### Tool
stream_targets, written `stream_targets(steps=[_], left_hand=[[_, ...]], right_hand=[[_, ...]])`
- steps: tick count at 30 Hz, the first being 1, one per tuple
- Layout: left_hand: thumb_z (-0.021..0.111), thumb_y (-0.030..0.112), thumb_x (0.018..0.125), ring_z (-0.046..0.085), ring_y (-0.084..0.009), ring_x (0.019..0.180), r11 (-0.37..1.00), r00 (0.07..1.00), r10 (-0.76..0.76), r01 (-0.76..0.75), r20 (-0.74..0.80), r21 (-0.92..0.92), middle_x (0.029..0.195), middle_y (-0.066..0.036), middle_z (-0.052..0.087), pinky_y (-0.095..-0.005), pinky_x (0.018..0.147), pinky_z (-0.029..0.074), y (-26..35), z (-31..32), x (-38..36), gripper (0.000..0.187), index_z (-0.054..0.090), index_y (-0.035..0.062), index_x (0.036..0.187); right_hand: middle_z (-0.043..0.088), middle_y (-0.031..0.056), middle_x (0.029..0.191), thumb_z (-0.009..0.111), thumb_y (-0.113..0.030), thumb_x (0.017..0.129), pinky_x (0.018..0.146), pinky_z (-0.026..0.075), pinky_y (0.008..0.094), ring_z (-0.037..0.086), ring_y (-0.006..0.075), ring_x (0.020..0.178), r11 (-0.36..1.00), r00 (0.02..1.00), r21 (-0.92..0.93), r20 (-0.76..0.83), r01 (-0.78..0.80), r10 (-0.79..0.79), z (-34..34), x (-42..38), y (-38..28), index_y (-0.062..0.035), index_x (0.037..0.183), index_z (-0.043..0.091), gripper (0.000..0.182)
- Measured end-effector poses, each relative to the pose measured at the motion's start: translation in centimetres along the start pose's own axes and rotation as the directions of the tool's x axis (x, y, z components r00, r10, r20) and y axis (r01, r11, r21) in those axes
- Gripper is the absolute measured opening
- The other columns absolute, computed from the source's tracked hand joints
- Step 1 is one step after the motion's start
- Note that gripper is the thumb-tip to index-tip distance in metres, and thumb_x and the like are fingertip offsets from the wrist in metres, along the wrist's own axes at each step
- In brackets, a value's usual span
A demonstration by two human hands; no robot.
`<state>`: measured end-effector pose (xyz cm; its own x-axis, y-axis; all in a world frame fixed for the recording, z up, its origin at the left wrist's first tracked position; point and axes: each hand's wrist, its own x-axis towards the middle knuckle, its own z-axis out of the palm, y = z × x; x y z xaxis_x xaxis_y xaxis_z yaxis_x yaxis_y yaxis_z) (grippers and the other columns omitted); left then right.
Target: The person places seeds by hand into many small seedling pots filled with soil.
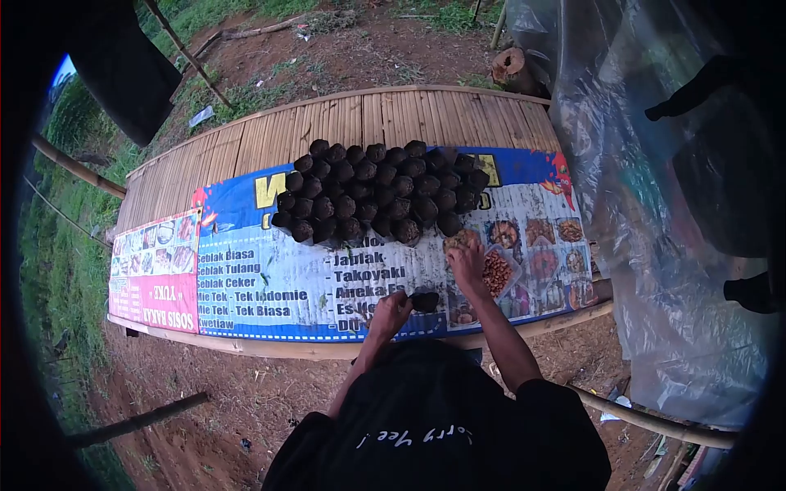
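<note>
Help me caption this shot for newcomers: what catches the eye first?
A block of dark soil-filled bags stands in rows on a printed food banner spread over a bamboo table. Nearer the camera, the left hand holds one more small bag, while the right hand rests by a clear container of seeds.
</note>
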<state>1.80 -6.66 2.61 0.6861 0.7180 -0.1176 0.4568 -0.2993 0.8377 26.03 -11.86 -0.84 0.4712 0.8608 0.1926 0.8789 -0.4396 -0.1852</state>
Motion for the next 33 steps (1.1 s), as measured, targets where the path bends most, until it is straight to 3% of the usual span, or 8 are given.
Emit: stream_targets(steps=[3, 5, 12, 14, 15, 18, 24, 33], left_hand=[[0.063, 0.016, 0.087, 0.067, -0.0414, 0.079, 1.0, 1.0, 0.006, -0.006, -0.001, -0.028, 0.082, -0.023, 0.068, -0.0469, 0.069, 0.052, -0.1, 0.0, 0.1, 0.018, 0.063, -0.0017, 0.087], [0.064, 0.016, 0.087, 0.067, -0.0406, 0.079, 1.0, 1.0, 0.017, -0.017, -0.003, -0.009, 0.082, -0.022, 0.068, -0.0463, 0.07, 0.052, -0.2, 0.0, 0.1, 0.017, 0.064, -0.001, 0.087], [0.064, 0.018, 0.088, 0.068, -0.0396, 0.08, 1.0, 1.0, -0.016, 0.016, 0.005, -0.027, 0.083, -0.021, 0.069, -0.046, 0.071, 0.053, -0.3, 0.3, 0.2, 0.017, 0.064, 0.0002, 0.087], [0.064, 0.018, 0.088, 0.068, -0.0399, 0.081, 1.0, 1.0, 0.006, -0.006, 0.012, 0.003, 0.083, -0.021, 0.069, -0.0466, 0.071, 0.054, -0.2, 0.5, 0.6, 0.017, 0.064, 0.0006, 0.087], [0.064, 0.018, 0.088, 0.068, -0.0402, 0.08, 0.999, 0.999, 0.023, -0.023, 0.023, 0.024, 0.082, -0.021, 0.069, -0.0469, 0.071, 0.054, 0.0, 0.4, 0.7, 0.017, 0.064, 0.0006, 0.087], [0.064, 0.019, 0.088, 0.067, -0.0407, 0.077, 0.997, 0.998, 0.056, -0.057, 0.016, 0.052, 0.08, -0.021, 0.068, -0.0475, 0.069, 0.054, -0.1, 0.2, 0.4, 0.018, 0.063, 0.0007, 0.087], [0.064, 0.02, 0.088, 0.066, -0.0423, 0.077, 0.995, 0.997, 0.082, -0.081, -0.015, 0.059, 0.081, -0.022, 0.068, -0.0481, 0.066, 0.053, 0.1, 0.1, -0.4, 0.019, 0.061, 0.0009, 0.088], [0.063, 0.014, 0.086, 0.065, -0.0421, 0.075, 0.995, 0.996, 0.089, -0.087, -0.027, 0.056, 0.08, -0.023, 0.064, -0.048, 0.065, 0.05, 1.3, 0.3, -0.4, 0.017, 0.058, -0.0014, 0.083]], right_hand=[[0.072, 0.0041, 0.09, 0.075, -0.02, 0.076, 0.096, 0.036, 0.0454, 0.053, 0.0306, 0.109, 1.0, 0.999, -0.002, -0.016, 0.029, -0.029, -0.5, -0.3, 0.0, -0.014, 0.082, 0.073, 0.009], [0.071, 0.0036, 0.094, 0.074, -0.019, 0.078, 0.098, 0.036, 0.0472, 0.054, 0.03, 0.107, 0.971, 0.989, 0.199, -0.04, -0.135, 0.146, -3.2, -0.7, -1.1, -0.0138, 0.086, 0.071, 0.01], [0.068, 0.0047, 0.095, 0.071, -0.018, 0.081, 0.093, 0.038, 0.0485, 0.054, 0.0315, 0.102, 0.89, 0.879, 0.217, -0.183, -0.401, 0.441, -5.6, -7.2, 0.1, -0.0118, 0.089, 0.068, 0.01], [0.065, 0.0082, 0.087, 0.071, -0.022, 0.083, 0.092, 0.039, 0.0449, 0.056, 0.0305, 0.099, 0.895, 0.92, 0.362, -0.188, -0.262, 0.345, -4.7, -8.1, -0.2, -0.0091, 0.085, 0.067, 0.014], [0.064, 0.0112, 0.079, 0.071, -0.022, 0.084, 0.09, 0.041, 0.0441, 0.056, 0.032, 0.097, 0.824, 0.937, 0.485, -0.023, -0.294, 0.348, -5.5, -8.3, -1.4, -0.0053, 0.086, 0.065, 0.018], [0.064, 0.0148, 0.075, 0.067, -0.03, 0.088, 0.085, 0.045, 0.045, 0.059, 0.0356, 0.091, 0.894, 0.97, 0.38, 0.149, -0.236, 0.193, -6.6, -8.4, -4.9, -0.0038, 0.085, 0.064, 0.026], [0.066, 0.0197, 0.073, 0.053, -0.033, 0.095, 0.079, 0.047, 0.049, 0.063, 0.0405, 0.082, 0.971, 0.979, 0.224, 0.203, -0.078, 0.032, -3.7, -9.9, -6.0, -0.0034, 0.082, 0.064, 0.034], [0.066, 0.0203, 0.071, 0.054, -0.023, 0.094, 0.076, 0.046, 0.0508, 0.06, 0.0405, 0.08, 0.974, 0.993, 0.215, 0.107, -0.068, 0.046, -3.9, -10.9, -6.4, -0.0034, 0.086, 0.064, 0.024]])
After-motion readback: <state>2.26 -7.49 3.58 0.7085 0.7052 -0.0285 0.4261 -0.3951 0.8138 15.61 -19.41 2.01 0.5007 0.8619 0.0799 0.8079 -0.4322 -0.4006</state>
